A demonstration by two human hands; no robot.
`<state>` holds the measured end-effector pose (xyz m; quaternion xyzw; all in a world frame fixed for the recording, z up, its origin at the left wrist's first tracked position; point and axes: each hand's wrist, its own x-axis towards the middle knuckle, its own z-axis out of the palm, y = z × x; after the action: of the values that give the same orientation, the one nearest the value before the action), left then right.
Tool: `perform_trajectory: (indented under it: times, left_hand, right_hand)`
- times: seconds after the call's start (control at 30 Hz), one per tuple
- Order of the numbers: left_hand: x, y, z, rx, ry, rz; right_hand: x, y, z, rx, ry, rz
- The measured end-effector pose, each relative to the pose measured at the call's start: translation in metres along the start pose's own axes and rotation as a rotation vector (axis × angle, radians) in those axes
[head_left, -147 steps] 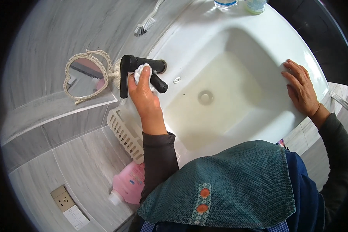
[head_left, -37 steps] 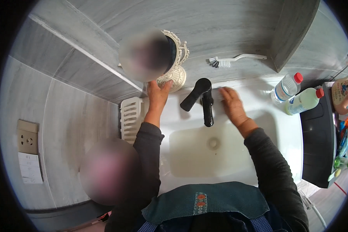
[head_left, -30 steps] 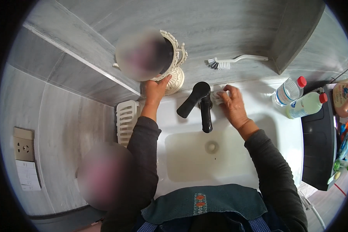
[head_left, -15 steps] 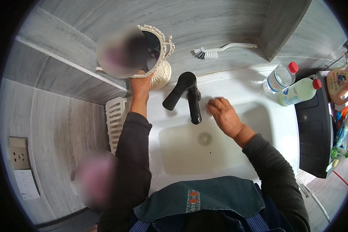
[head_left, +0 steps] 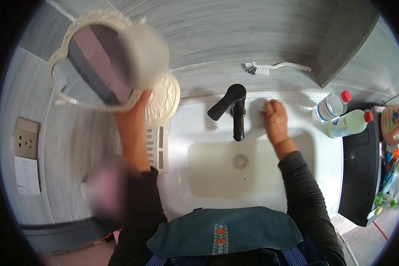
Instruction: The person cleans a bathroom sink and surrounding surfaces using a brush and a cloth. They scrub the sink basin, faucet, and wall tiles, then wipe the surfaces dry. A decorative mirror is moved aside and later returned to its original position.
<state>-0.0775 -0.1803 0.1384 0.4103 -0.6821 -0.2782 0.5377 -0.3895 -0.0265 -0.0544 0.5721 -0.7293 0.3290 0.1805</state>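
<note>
My left hand [head_left: 135, 126] grips a cream ornate vanity mirror [head_left: 91, 64] by its stand, just above the round base [head_left: 163, 99]. Tilted, the mirror is raised over the sink's left back corner, and a blurred patch covers part of its glass. Right of the black faucet [head_left: 238, 111], my right hand [head_left: 276, 122] rests at the sink's back ledge. Its fingers are curled downward, and whatever they may hold is hidden beneath them. The white sink [head_left: 177, 195] has a little cloudy water around its drain [head_left: 240, 161].
A white scrub brush [head_left: 277, 66] lies on the back ledge. Two red-capped bottles, one clear [head_left: 330, 106] and one pale green [head_left: 350, 123], stand at the right corner. A white slotted basket [head_left: 159, 150] sits left of the sink, near a wall socket [head_left: 26, 138].
My left hand has lifted the mirror off the back ledge and carried it leftward and closer to me. My right hand has shifted slightly farther back beside the faucet. The view has shifted too.
</note>
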Motion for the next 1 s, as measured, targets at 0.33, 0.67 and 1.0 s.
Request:
perform_trajectory:
  times: [0.33, 0.67, 1.0]
  left_hand:
    - [-0.212, -0.087, -0.080, -0.347, -0.284, -0.276]
    - [-0.222, -0.063, -0.043, -1.317, -0.149, -0.764]
    - [-0.260, -0.107, -0.047, -1.255, -0.210, -0.744]
  right_hand:
    - [0.004, -0.010, -0.056, 0.418, -0.431, 0.139]
    - [0.083, -0.015, -0.098, 0.688, -0.526, 0.529]
    - [-0.091, -0.026, -0.105, 1.190, -0.832, 1.175]
